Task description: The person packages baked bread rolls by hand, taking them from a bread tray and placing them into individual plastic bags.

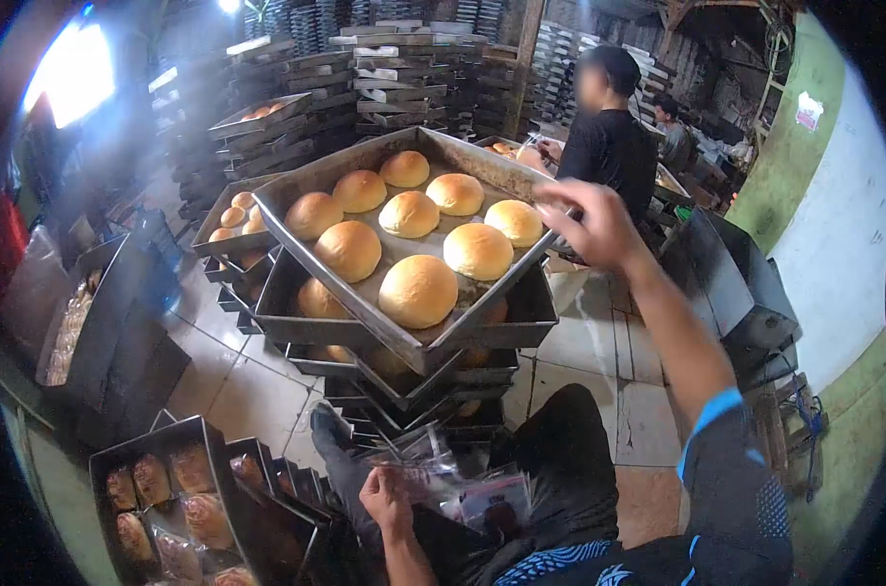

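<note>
Dim bakery, trays stacked on the floor. The right hand (599,227) is at the top tray (477,159), beside a bun (514,223) — fingers bent, grip unclear. The left hand (384,498) clutches plastic bags (474,490) on the lap. Bagging, I'd judge — next, a soft lift.

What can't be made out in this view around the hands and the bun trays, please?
- Right hand: motion-blurred in the head view; contact with the top tray unclear.
- Plastic bags in the left hand: crumpled and shiny; number unreadable.
- Lower trays: contents mostly hidden by trays stacked above.
- Tray of wrapped buns: cut off by the bottom edge.
</note>
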### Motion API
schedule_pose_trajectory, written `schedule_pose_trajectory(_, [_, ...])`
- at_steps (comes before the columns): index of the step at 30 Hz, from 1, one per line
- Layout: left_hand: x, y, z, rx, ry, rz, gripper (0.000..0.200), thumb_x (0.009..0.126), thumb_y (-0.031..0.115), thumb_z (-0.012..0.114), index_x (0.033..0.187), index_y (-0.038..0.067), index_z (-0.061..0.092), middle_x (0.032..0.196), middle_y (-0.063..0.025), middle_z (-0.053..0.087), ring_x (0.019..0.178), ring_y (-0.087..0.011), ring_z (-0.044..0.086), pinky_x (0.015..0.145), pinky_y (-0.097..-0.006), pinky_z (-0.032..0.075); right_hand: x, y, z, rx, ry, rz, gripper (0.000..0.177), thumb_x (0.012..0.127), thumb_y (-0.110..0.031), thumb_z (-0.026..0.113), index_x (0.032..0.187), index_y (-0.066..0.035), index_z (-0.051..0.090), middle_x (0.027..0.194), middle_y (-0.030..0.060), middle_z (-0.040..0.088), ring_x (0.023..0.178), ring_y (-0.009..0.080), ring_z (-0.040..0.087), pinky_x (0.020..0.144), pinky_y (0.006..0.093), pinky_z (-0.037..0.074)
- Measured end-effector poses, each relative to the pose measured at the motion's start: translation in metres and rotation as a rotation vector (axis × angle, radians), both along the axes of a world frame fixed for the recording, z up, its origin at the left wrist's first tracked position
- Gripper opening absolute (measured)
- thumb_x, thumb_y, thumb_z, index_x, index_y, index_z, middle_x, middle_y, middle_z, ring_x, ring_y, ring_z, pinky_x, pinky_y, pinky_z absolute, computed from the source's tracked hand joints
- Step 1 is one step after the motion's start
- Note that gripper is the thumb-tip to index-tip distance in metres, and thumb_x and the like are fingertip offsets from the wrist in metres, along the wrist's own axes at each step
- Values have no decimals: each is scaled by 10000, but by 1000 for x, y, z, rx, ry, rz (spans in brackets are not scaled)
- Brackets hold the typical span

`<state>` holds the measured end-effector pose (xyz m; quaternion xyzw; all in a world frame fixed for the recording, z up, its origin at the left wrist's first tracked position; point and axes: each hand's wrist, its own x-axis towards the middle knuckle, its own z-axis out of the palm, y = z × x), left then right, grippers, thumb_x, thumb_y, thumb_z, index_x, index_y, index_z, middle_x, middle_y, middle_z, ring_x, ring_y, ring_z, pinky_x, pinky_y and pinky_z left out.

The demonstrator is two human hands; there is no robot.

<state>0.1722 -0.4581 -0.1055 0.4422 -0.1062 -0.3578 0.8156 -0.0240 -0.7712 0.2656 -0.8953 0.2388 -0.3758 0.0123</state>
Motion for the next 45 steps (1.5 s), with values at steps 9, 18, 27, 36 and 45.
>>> schedule_pose_trajectory(9, [7, 20, -9, -146, 105, 67, 222, 986, 214, 647, 924, 2, 663, 748, -10, 620, 565, -79, 525, 486, -224, 396, 73, -229, -65, 461, 301, -500, 573, 879, -443, 584, 1204, 27, 620, 1132, 223, 647, 1010, 315, 655, 843, 409, 519])
schedule_pose_trajectory(18, [11, 27, -7, -111, 51, 15, 246, 979, 251, 658, 868, 33, 630, 712, 20, 576, 567, -63, 495, 507, -224, 406, 29, -205, -35, 686, -433, -590, 369, 864, -272, 562, 961, 73, 652, 917, 162, 682, 840, 343, 687, 684, 509, 543])
schedule_pose_trajectory(27, [19, 55, 39, -145, 76, 191, 296, 929, 328, 717, 947, 47, 626, 808, 12, 621, 654, -103, 577, 587, -264, 480, -96, -16, -85, 966, -677, 754, 482, 980, -323, 575, 1310, 25, 530, 1314, 204, 582, 1153, 328, 620, 993, 485, 528])
schedule_pose_trajectory(36, [-35, 9, 130, 292, -616, 17, 372, 976, 263, 660, 1195, -37, 662, 1179, -114, 649, 1030, -150, 613, 887, -283, 492, -36, 189, -170, 1484, -246, 584, 450, 880, -86, 719, 1290, 30, 575, 1207, 129, 664, 1112, 221, 641, 1005, 353, 489])
schedule_pose_trajectory(45, [-97, -12, 213, -312, -272, 20, 875, 932, 379, 598, 1566, 14, 117, 1438, -212, 436, 1296, -322, 497, 1080, -420, 435, -17, 218, -180, 297, -22, 717, 585, 837, -2, 668, 1400, -91, 536, 1564, 264, 291, 1438, 510, 260, 1157, 546, 309])
